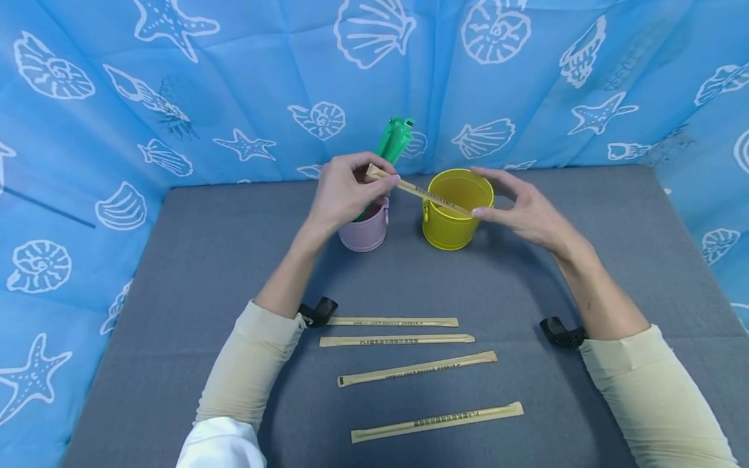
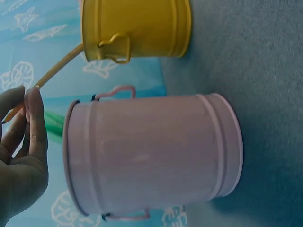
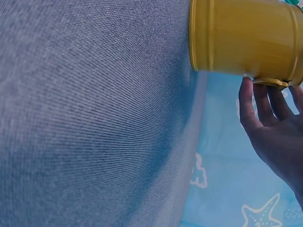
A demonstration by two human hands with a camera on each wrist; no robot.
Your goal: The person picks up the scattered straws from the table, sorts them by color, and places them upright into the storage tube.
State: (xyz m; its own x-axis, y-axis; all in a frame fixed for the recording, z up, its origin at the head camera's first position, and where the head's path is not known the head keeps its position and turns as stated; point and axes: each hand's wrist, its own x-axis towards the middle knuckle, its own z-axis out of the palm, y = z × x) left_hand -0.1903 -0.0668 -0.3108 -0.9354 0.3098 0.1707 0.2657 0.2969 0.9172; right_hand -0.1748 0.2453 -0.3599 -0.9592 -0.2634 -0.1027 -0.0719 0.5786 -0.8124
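Observation:
My left hand (image 1: 354, 188) pinches a paper-wrapped straw (image 1: 430, 195) near one end, between thumb and fingers. The straw slants down to the right across the mouth of a yellow bucket (image 1: 447, 231), its far end at the front rim near my right thumb. With thumb at the front and fingers along its side, my right hand (image 1: 529, 211) holds that bucket; in the right wrist view the fingertips touch it by its handle (image 3: 271, 82). Below my left hand stands a pink bucket (image 2: 151, 151) with green wrapped sticks (image 1: 396, 138) upright inside, partly hidden by the hand.
Several more paper-wrapped straws (image 1: 437, 421) lie roughly parallel on the grey cloth-covered table (image 1: 205, 273), between my forearms. A blue curtain (image 1: 263, 71) with white shell prints hangs right behind the table's back edge. Both buckets stand near that edge.

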